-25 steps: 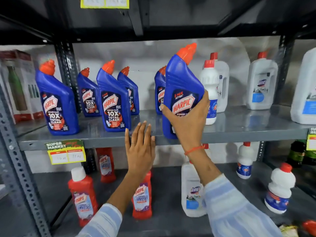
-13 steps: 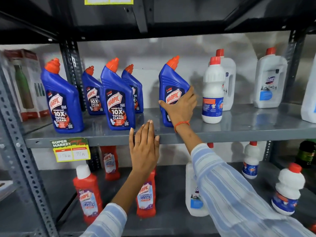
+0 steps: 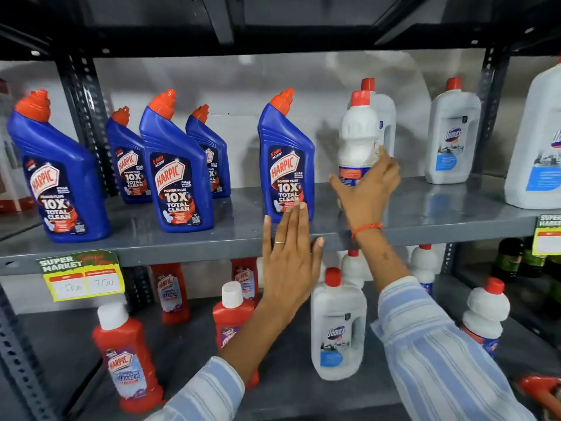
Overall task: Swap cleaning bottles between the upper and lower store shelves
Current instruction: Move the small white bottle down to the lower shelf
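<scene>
**shelfwatcher:** Head view, the only one given. The right hand point(image 3: 365, 189) is seen up on the grey metal upper shelf point(image 3: 425, 214), at about 1 o'clock from frame centre. Its fingers are spread around the lower part of a white ribbed plastic bottle with a red cap and blue label point(image 3: 358, 138). Whether a real grip is made can't be told, since that bit is blurred. A thin orange thread band point(image 3: 365, 228) is worn on the wrist.

**aisle9:** And the other one?

**shelfwatcher:** The left hand point(image 3: 288, 256) is held flat and released, fingers straight and together, over the front edge of the same shelf near dead centre. Nothing is held. A ring point(image 3: 280, 243) is worn on one finger. The fingertips point(image 3: 299, 208) are overlapped with the base of a blue angled-neck plastic bottle with an orange cap point(image 3: 285, 159), which is stood upright at 12 o'clock. Actual contact can't be told.

**aisle9:** Rest of the stock?

**shelfwatcher:** Four more blue bottles of that sort are lined up toward 9 o'clock. A white handled jug with a red cap point(image 3: 452, 138) is parked at 2 o'clock. On the dark lower shelf point(image 3: 60, 344), a red plastic bottle with a white cap point(image 3: 127, 357) is found at 7 o'clock, and a white jug with a blue label point(image 3: 338, 326) is stood at 5 o'clock, between the two striped sleeves point(image 3: 449, 360).
</scene>
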Motion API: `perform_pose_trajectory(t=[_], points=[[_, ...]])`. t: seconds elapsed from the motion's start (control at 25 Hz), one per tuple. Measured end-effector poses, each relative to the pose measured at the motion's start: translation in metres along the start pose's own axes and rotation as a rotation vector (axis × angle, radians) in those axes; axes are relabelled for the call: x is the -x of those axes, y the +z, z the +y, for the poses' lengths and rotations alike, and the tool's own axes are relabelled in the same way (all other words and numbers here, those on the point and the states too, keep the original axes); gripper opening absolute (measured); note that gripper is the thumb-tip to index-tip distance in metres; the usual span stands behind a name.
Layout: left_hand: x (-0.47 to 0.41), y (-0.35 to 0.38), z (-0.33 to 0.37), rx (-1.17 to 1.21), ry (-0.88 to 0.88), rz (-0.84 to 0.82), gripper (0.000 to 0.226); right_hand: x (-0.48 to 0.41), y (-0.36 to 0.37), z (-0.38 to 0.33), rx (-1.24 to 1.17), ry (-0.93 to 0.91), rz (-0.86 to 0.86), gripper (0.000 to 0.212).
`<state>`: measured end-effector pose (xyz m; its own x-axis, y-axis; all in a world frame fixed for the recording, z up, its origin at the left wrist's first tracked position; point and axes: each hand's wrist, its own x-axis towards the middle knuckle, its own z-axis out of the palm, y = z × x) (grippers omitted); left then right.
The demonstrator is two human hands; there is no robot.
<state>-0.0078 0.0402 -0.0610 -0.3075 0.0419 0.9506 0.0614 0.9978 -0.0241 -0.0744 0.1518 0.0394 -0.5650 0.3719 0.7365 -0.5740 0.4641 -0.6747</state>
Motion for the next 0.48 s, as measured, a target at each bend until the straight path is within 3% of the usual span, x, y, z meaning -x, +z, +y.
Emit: perform_pose_trajectory(t=[0.08,0.24,0.36,0.48], points=[[-0.007,0.008,0.023,0.0,0.0,-0.024,0.055,-0.019,-0.008,0.029,-0.004,0.096,-0.184,0.098],[-0.01,0.023,0.06,-0.047,-0.051,-0.045,0.058,-0.041,-0.021,0.05,-0.017,0.131,-0.496,0.071],[-0.014,0.03,0.084,-0.084,-0.105,-0.046,0.059,-0.046,-0.028,0.056,-0.023,0.088,-0.551,0.068],[-0.012,0.035,0.097,-0.101,-0.141,-0.036,0.058,-0.041,-0.041,0.062,-0.03,0.057,-0.493,0.078]])
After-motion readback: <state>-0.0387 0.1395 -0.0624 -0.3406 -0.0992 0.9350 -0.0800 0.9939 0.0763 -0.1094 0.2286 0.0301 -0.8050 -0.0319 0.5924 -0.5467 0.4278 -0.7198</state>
